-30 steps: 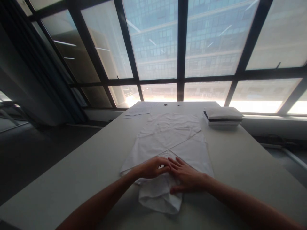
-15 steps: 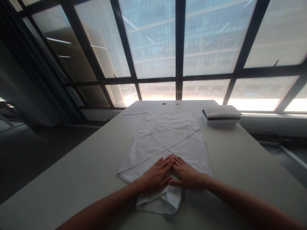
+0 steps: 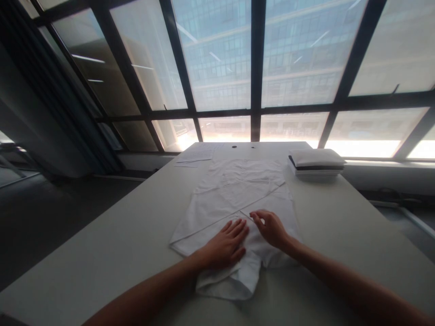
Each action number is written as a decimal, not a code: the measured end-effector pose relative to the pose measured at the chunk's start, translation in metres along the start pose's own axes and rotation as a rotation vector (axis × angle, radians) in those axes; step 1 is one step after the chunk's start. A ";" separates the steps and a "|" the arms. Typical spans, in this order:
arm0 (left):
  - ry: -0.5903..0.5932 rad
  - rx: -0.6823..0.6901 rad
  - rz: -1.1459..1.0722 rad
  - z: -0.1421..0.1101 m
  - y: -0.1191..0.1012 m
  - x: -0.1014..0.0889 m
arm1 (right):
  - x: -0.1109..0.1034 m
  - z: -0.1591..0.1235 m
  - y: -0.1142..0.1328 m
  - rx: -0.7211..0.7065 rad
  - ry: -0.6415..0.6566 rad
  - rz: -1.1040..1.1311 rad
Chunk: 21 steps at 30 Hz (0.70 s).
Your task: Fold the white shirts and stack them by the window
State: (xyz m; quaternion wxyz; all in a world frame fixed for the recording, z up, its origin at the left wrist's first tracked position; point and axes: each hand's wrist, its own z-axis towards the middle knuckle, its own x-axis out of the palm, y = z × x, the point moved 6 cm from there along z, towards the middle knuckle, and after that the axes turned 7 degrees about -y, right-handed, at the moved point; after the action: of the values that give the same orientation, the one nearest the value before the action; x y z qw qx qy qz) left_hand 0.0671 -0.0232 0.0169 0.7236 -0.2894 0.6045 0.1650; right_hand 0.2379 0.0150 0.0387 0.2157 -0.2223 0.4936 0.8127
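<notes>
A white garment (image 3: pixel 234 194) lies spread lengthwise on the grey table (image 3: pixel 118 244), with its sides folded in toward the middle. Its near end is bunched in loose folds at the front. My left hand (image 3: pixel 224 244) rests flat on the near part of the cloth, fingers together and pointing away from me. Just to its right, my right hand (image 3: pixel 270 227) is raised a little, and its fingertips pinch the corner of the folded right flap where the two flaps meet.
A stack of folded white and dark cloths (image 3: pixel 315 164) sits at the far right of the table. Sheets of paper (image 3: pixel 197 156) lie at the far left. Two small dark holes (image 3: pixel 234 146) mark the far edge. Large windows fill the background.
My right hand has lifted off the cloth and moved forward, closing its fingers on the flap's corner. My left hand stays flat on the near end, which has shifted slightly.
</notes>
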 end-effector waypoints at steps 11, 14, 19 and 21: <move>0.112 0.193 -0.149 -0.001 -0.025 -0.020 | -0.032 0.040 -0.117 0.731 -0.422 0.771; 0.155 0.298 -0.201 -0.002 -0.033 -0.022 | -0.038 0.049 -0.124 0.823 -0.418 0.917; 0.149 0.329 -0.235 -0.002 -0.034 -0.022 | -0.047 0.073 -0.135 1.021 -0.395 0.950; 0.146 0.324 -0.241 -0.002 -0.033 -0.022 | -0.049 0.084 -0.141 1.098 -0.416 0.911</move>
State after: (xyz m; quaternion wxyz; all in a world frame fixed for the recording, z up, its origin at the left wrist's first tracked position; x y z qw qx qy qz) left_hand 0.0808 -0.0475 0.0451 0.7293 -0.2505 0.6351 -0.0436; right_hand 0.3455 0.1431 0.0024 0.0263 0.3027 0.8210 0.4834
